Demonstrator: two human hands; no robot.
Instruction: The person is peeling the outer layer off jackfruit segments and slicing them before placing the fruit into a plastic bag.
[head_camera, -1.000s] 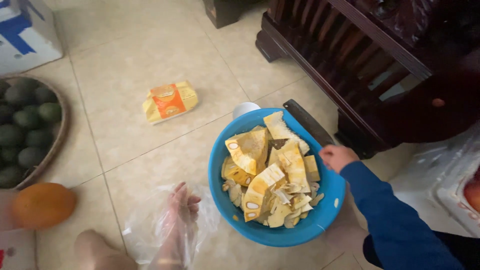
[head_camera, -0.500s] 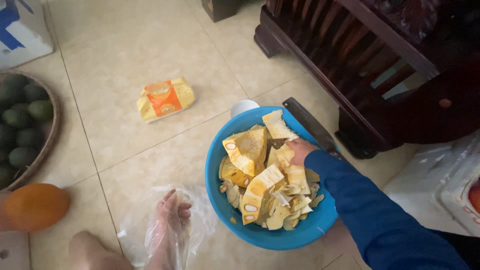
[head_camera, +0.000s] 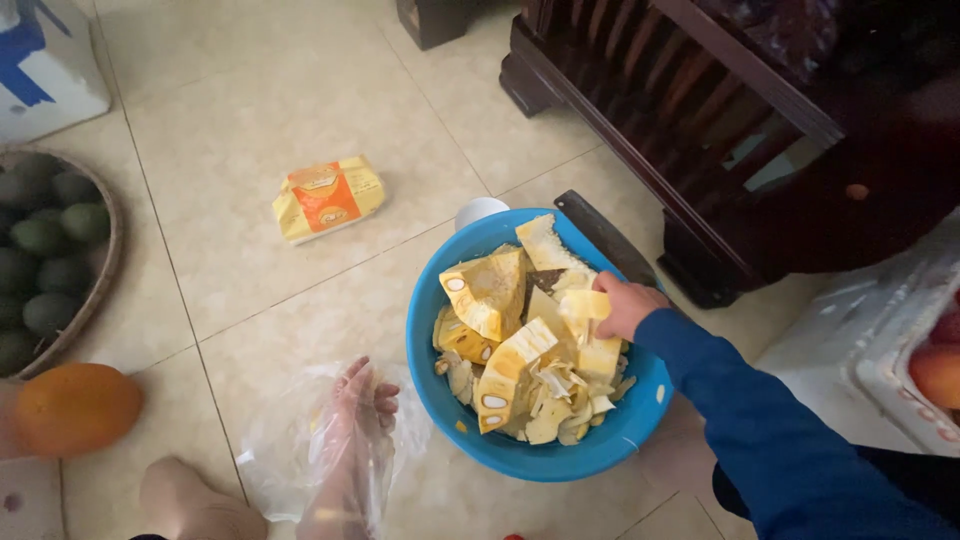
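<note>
While the right hand (head_camera: 622, 303), in a blue sleeve, closes its fingers on a pale yellow fruit piece (head_camera: 584, 303) above the blue bowl (head_camera: 520, 455), the left hand (head_camera: 352, 430) lies spread and holding nothing inside a clear plastic bag (head_camera: 290, 450) on the tiled floor (head_camera: 250, 150). One yellow-and-orange rectangular packet (head_camera: 328, 197) lies on the floor beyond the bowl. One white-and-blue box (head_camera: 45, 60) occupies the far left corner. One basket (head_camera: 100, 270) of green fruit stands at the left edge, one orange fruit (head_camera: 75, 408) beside it.

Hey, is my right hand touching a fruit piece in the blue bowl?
Touching: the head view shows the right hand gripping a yellow fruit piece over the blue bowl.
</note>
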